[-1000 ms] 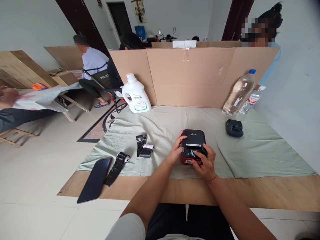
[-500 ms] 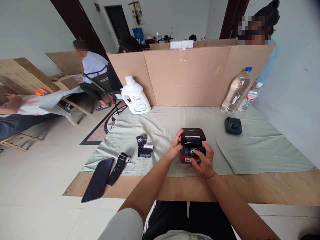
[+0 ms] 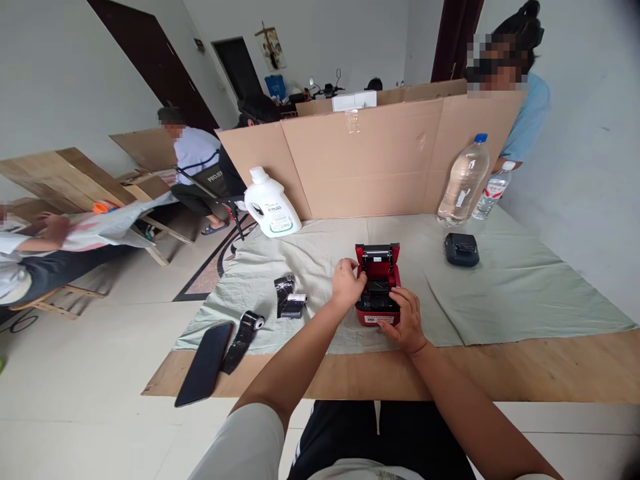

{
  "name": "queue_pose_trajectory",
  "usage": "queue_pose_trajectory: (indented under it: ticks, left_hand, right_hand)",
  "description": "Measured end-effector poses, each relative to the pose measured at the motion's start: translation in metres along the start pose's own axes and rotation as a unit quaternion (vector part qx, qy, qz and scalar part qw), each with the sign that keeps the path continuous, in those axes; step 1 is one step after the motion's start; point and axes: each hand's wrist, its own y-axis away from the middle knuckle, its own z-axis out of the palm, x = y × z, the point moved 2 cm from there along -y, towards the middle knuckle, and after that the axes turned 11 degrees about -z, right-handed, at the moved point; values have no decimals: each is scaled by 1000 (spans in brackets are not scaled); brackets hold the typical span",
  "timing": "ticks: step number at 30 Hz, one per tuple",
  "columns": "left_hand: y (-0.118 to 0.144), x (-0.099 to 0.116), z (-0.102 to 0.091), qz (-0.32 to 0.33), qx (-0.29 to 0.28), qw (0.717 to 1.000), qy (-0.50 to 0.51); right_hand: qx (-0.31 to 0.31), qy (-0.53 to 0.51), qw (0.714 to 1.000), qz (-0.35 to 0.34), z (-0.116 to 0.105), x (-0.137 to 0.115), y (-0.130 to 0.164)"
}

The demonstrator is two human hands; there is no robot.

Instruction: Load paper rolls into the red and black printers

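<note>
A small red and black label printer [image 3: 367,316] sits on the cloth in front of me. Its lid [image 3: 379,249] stands raised, showing the black inside with a roller. Curled around the printer's left side, near the lid's hinge, is my left hand [image 3: 347,285]; its fingertips are partly hidden. My right hand [image 3: 410,325] grips the front right corner, thumb at the front face and fingers over the right edge. To the left lie two unrolled black ribbon rolls, one nearer the printer [image 3: 293,307] and the other ribbon roll [image 3: 243,341] beside a dark phone [image 3: 204,365].
A white detergent jug [image 3: 273,207] stands at the back left, before a cardboard screen [image 3: 370,160]. At the back right are a large water bottle [image 3: 463,183], a smaller bottle [image 3: 493,193] and a black device [image 3: 461,250]. Other people sit beyond the table.
The printer's lid has swung up and back, exposing more of the inside. My right fingers have moved from inside the printer to its right edge. The view has shifted slightly.
</note>
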Motion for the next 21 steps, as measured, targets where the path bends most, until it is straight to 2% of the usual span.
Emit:
queue_pose_trajectory:
  ticks: [1, 4, 7, 9, 12, 16, 19, 21]
  left_hand:
    - [1, 4, 2, 22, -1, 999, -35]
    - [-3, 12, 14, 85, -85, 987, -105]
    - [-16, 14, 31, 102, -149, 973, -147]
    - [-26, 13, 42, 92, -164, 971, -148]
    - [-35, 12, 53, 79, -156, 975, -139]
    - [-30, 18, 48, 75, -153, 971, -166]
    - [-21, 29, 34, 65, -161, 955, -240]
    - [-15, 35, 22, 52, -183, 953, -237]
  right_hand:
    - [5, -9, 1000, 8, 0, 1, 1]
    - [15, -32, 999, 35, -1, 5, 3]
    - [17, -43, 998, 51, 0, 8, 6]
    - [16, -45, 997, 57, 0, 9, 7]
    - [12, -48, 997, 63, 1, 11, 8]
    - [11, -44, 997, 55, 1, 11, 7]
    - [8, -35, 998, 52, 1, 11, 6]
    - [4, -32, 998, 54, 1, 11, 6]
